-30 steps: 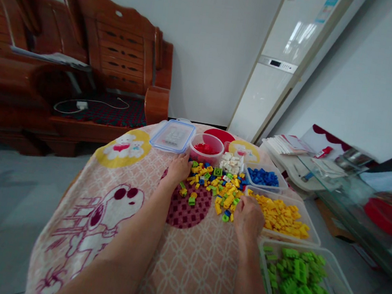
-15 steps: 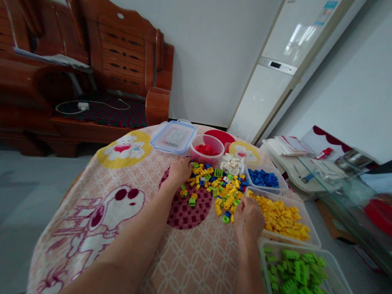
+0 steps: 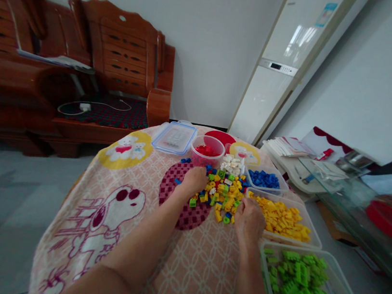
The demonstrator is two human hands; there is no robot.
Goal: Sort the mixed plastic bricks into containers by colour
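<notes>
My left hand [image 3: 194, 181] is at the left edge of a mixed pile of building bricks [image 3: 225, 192], mostly yellow with green, blue, red and white ones. Its fingers bend toward the pile and are hidden behind the back of the hand. At the pile's right edge my right hand [image 3: 250, 215] has its fingers curled; anything inside them is out of sight. Just beyond it stands a clear box of yellow bricks [image 3: 283, 217]. A few blue bricks [image 3: 186, 160] lie behind and left of my left hand.
Around the pile are a round tub of red bricks [image 3: 207, 151], a heap of white bricks [image 3: 232, 164], a box of blue bricks [image 3: 263, 178] and a larger box of green bricks [image 3: 301, 291]. A blue-rimmed lid [image 3: 174, 137] lies at the back left of the cloth-covered table [image 3: 197, 269].
My left hand has moved right and slightly nearer, and the pile's left side is pushed rightward into a tighter heap. Blue bricks now show where the hand was. My right hand stays in place.
</notes>
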